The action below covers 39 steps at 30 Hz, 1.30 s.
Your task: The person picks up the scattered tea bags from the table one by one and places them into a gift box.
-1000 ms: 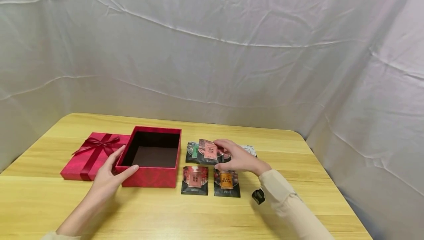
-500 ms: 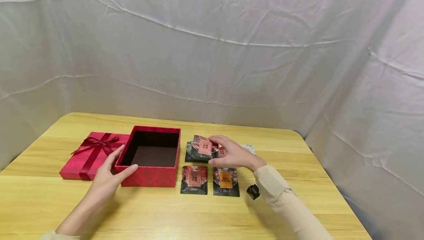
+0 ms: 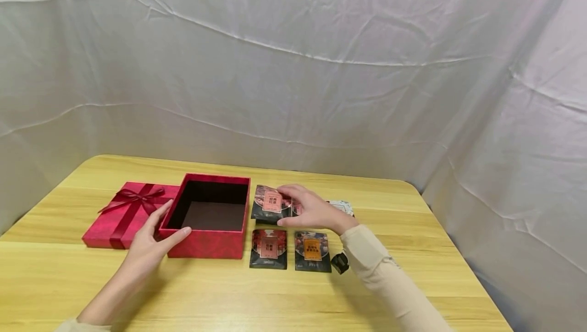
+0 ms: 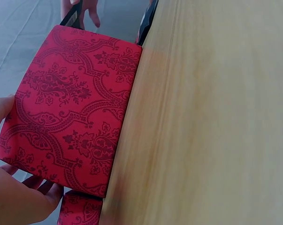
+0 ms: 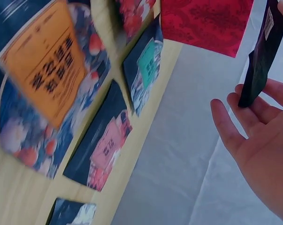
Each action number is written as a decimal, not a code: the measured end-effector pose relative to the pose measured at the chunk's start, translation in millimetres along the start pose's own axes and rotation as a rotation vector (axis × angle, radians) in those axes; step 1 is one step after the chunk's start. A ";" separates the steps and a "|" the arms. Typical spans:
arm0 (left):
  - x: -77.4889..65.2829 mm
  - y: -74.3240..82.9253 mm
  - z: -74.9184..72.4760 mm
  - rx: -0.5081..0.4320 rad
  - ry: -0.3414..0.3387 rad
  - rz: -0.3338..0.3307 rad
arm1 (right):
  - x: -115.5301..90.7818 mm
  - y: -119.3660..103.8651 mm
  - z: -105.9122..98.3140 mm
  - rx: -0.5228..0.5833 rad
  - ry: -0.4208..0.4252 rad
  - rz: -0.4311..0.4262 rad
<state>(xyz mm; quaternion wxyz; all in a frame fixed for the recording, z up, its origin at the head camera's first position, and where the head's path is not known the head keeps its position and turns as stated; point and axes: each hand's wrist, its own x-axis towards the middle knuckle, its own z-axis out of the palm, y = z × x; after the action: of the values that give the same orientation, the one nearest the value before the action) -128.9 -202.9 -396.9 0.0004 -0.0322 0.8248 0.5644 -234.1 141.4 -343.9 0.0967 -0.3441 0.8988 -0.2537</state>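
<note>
My right hand (image 3: 314,211) pinches a dark tea sachet (image 3: 270,204) with a pink label, above the back row just right of the box. The sachet appears edge-on in the right wrist view, between thumb and fingers. Under it, a green-label sachet (image 5: 146,63) lies on the table, mostly covered in the head view. My left hand (image 3: 149,245) grips the front left corner of an uncovered red gift box (image 3: 206,244), thumb at the front rim and fingers along the left side. The box's dark inside shows nothing in it.
A red lid (image 3: 105,227) with a ribbon bow lies left of the box. In front sit a red-label sachet (image 3: 268,258) and an orange-label sachet (image 3: 313,260). Another pink-label sachet (image 5: 103,147) and a whitish sachet (image 3: 343,206) are in the back row.
My right hand has carried the pink-label sachet left toward the box, over the green-label one, and lifted it slightly. My left hand and the box stay put.
</note>
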 end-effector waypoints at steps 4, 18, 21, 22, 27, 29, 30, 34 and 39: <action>-0.6 0.2 0.0 -0.009 -0.003 0.001 | 4.0 -6.2 4.3 0.001 -0.009 0.006; -0.1 -0.4 -0.2 -0.011 -0.004 0.007 | 24.1 -26.0 10.4 -0.005 -0.024 -0.003; -0.2 0.0 -0.1 -0.005 -0.002 0.007 | 28.4 -29.5 11.3 0.002 -0.029 -0.004; -0.2 0.1 0.0 -0.003 -0.001 0.008 | 29.6 -31.0 11.6 0.005 -0.032 -0.006; 0.2 -0.1 0.2 -0.006 0.003 0.012 | 35.7 -40.1 12.0 0.004 -0.043 -0.012; 0.3 -0.3 0.0 -0.006 0.004 0.013 | 39.2 -44.2 11.8 0.003 -0.042 -0.015; 0.3 -0.4 -0.1 -0.006 0.004 0.013 | 41.3 -46.2 11.6 0.002 -0.040 -0.019; 0.1 -0.6 -0.2 -0.015 0.004 0.011 | 51.0 -53.1 10.8 -0.017 -0.043 -0.031; 0.6 -0.6 0.5 -0.025 0.006 0.011 | 61.2 -57.7 12.5 -0.037 -0.059 -0.062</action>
<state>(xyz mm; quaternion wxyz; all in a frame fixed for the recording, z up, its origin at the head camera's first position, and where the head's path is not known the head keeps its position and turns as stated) -129.5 -202.6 -397.6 -0.0056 -0.0297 0.8180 0.5744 -242.5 59.1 -324.3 0.1088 -0.3809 0.8890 -0.2296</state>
